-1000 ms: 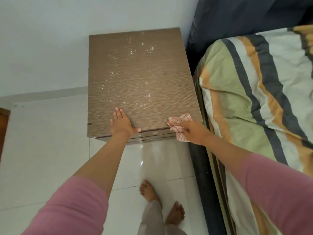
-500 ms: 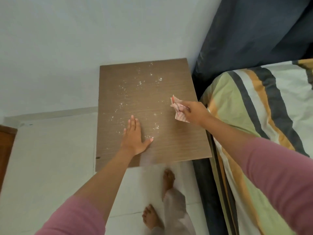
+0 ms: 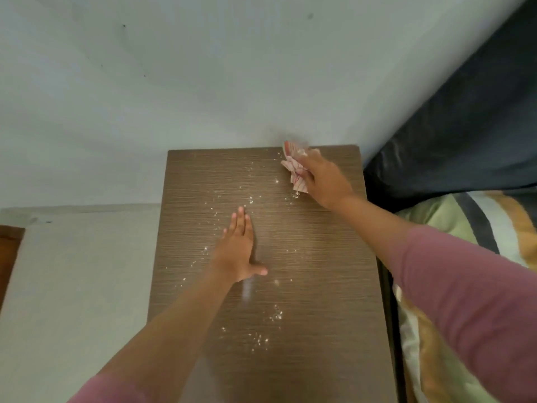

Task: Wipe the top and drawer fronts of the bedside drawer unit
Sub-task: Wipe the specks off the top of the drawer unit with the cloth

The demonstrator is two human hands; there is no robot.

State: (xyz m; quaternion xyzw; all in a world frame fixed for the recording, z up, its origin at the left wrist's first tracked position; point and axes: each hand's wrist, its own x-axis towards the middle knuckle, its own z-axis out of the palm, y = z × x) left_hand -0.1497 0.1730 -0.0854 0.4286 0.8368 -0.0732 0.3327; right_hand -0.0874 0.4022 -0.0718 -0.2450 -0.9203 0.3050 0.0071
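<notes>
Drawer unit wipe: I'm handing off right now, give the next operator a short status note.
Left hand: open, flat on the unit's top, mid-surface.
Right hand: grips the pink-striped cloth at the far right corner, by the wall.
Done: cloth placed at the back edge; no cleared patch can be told apart yet.
Left: white crumbs are scattered from the far edge to the near half, so sweep the whole top. Drawer fronts are out of view; wipe them after.

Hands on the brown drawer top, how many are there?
2. The left hand lies flat near the middle of the drawer top; the right hand grips a cloth at the far right corner.
</notes>
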